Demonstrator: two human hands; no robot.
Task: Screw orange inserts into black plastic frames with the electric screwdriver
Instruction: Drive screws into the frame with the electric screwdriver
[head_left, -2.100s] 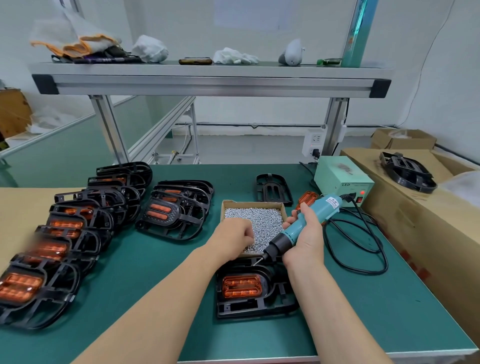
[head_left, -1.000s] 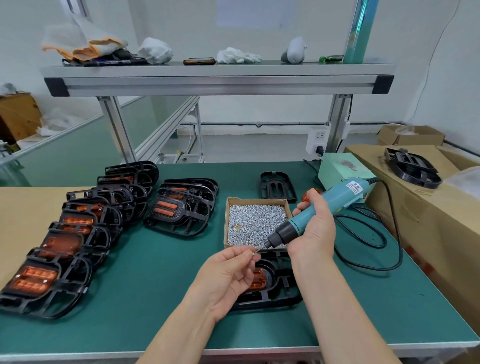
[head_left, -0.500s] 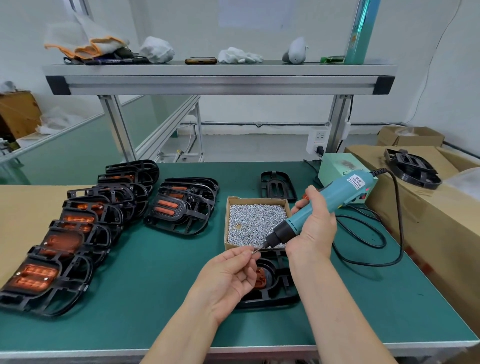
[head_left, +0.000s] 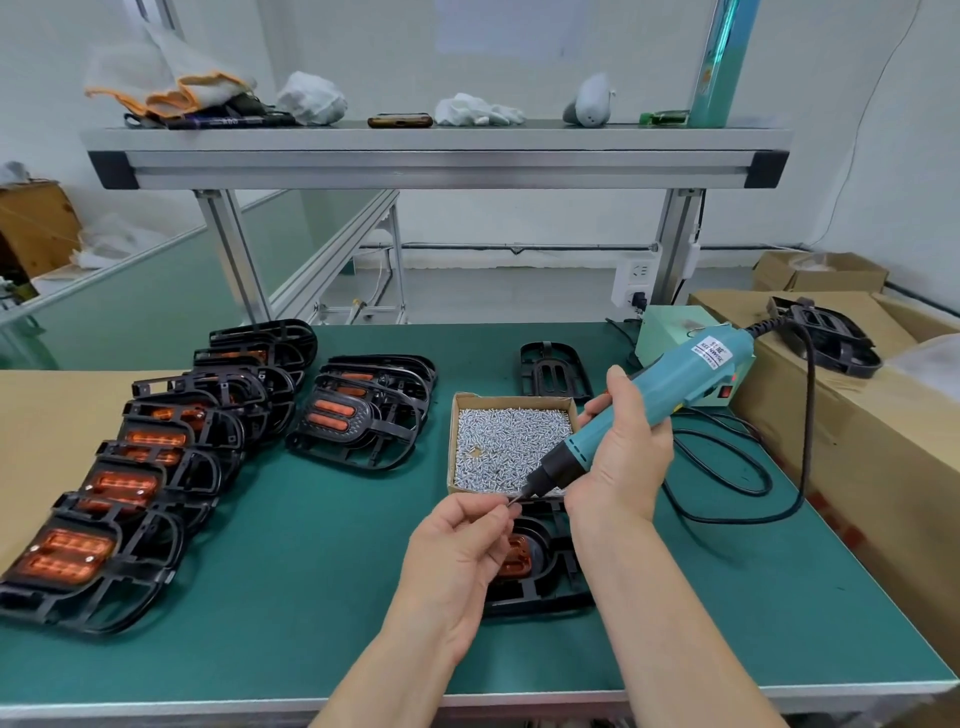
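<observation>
Slanting far-right down to near-left, teal electric screwdriver, gripped in right hand, meets left hand pinching a likely screw at its tip, just above black plastic frame with orange insert, near the front edge of the green desk.

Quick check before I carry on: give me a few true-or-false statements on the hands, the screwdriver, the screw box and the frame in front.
1. The right hand grips the screwdriver. True.
2. The bit is pressed onto the frame. False: it is held above the frame, at the left hand's fingertips.
3. The screw box is empty. False: it is full of screws.
4. The frame under the hands holds an orange insert. True.
5. The left hand is open and idle. False: it pinches at the bit.
</observation>
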